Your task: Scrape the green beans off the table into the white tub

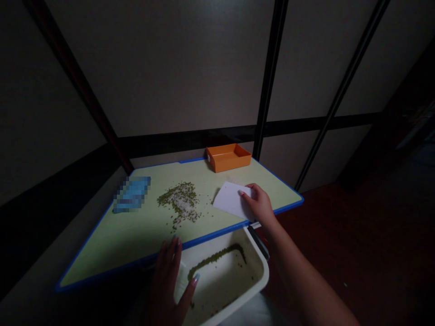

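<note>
My right hand (258, 202) has its grip pinching a white card (232, 199) at the worktop's (136, 235) front edge, beside scattered green grains (181, 199). My left hand (171, 276), fingers spread, is at the white tub (261, 276).

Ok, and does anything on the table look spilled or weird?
Maybe: small green and pale bits lie loose in a ragged patch on the tabletop, with strays around it. That looks messy, but I can't tell if they were spilled or put there. The orange tray looks fine.
</note>
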`<control>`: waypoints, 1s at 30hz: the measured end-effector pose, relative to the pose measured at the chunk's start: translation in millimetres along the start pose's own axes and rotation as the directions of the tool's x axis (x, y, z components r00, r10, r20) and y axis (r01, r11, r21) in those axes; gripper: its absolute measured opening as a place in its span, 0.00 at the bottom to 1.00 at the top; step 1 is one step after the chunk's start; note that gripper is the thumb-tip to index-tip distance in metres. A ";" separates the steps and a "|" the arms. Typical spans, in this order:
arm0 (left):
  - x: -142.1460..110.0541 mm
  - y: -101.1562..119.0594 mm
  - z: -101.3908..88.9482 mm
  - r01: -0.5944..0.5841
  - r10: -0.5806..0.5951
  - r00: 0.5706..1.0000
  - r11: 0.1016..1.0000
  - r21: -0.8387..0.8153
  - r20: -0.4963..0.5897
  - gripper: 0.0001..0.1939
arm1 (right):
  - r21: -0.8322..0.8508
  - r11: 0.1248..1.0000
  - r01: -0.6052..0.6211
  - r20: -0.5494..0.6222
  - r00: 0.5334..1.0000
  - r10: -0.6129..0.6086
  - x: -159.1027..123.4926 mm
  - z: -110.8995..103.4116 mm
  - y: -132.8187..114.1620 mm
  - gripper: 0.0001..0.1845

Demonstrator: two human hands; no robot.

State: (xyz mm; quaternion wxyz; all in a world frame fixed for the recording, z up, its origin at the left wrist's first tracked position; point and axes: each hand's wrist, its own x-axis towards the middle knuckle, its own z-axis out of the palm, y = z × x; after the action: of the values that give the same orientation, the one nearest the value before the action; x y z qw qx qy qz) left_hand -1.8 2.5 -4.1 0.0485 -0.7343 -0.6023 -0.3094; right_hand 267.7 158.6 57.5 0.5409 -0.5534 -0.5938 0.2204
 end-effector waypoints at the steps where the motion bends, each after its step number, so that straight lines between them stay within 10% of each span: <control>1: 0.2 0.9 -0.9 0.003 -0.003 1.000 1.000 -0.005 0.001 0.35 | -0.017 1.000 0.000 -0.007 1.000 0.000 -0.1 0.2 -0.4 0.13; 22: 1.2 0.7 -3.3 0.013 -0.013 1.000 1.000 -0.020 0.011 0.35 | -0.179 0.983 -0.044 -0.160 0.987 0.015 -4.5 1.2 -4.5 0.13; 30: 2.0 0.1 -1.8 -0.031 0.032 0.999 0.999 0.024 -0.020 0.34 | 0.062 0.995 -0.083 -0.291 0.952 0.098 0.5 -4.8 3.1 0.16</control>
State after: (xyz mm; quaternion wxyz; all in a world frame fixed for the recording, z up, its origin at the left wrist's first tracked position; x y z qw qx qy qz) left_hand -2.2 3.4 -1.6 0.0683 -0.7398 -0.5938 -0.3091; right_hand 273.3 158.3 56.6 0.6260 -0.5931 -0.4752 0.1747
